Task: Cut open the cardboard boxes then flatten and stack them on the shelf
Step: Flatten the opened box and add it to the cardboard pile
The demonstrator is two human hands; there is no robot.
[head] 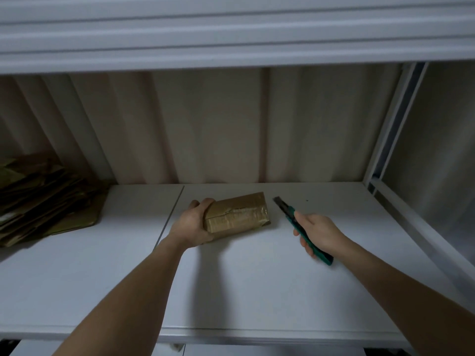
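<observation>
A small brown cardboard box [240,213], sealed with shiny tape, lies on the white shelf [257,278] near its middle. My left hand [194,224] grips the box's left end, fingers curled over the top edge. My right hand [317,232] holds a green utility knife [299,227] just to the right of the box. The knife's dark blade is extended and points up and left toward the box, a short gap away from it.
A pile of flattened cardboard [43,199] lies at the shelf's far left. A corrugated wall [231,124] closes the back, a white upright post [393,124] stands at the right, and another shelf [231,34] hangs overhead.
</observation>
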